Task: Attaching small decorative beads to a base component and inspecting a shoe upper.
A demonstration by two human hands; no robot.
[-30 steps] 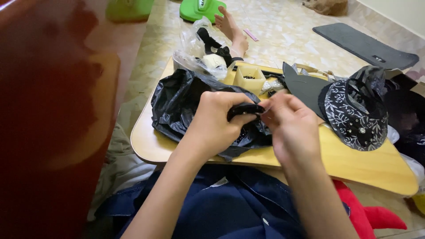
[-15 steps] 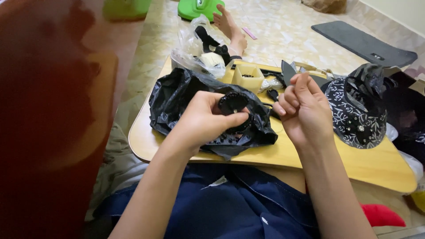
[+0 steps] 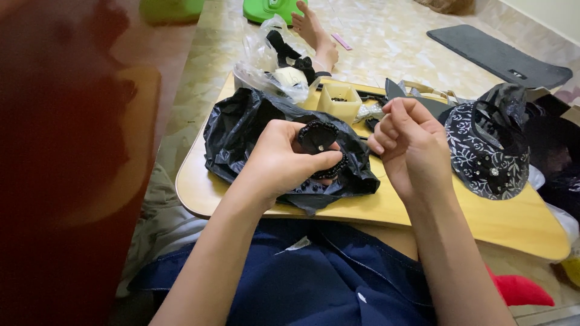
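My left hand (image 3: 284, 160) grips a small black fabric piece edged with black beads (image 3: 319, 137), held above a crumpled black plastic bag (image 3: 241, 130) on a small wooden lap table (image 3: 423, 208). To its right my right hand (image 3: 408, 145) is raised with thumb and forefinger pinched together near the top; whatever it pinches is too thin to make out. The two hands are a short gap apart.
A small yellow box (image 3: 340, 101) and a clear plastic bag with black and white items (image 3: 272, 66) sit at the table's back. A black patterned cloth with studs (image 3: 486, 148) lies at right. A bare foot (image 3: 314, 30), a green object (image 3: 272, 7) and a grey mat (image 3: 498, 54) are beyond.
My hands were together over the black piece; the right hand has pulled away to the right and upward. The left hand kept the beaded piece and turned it upward.
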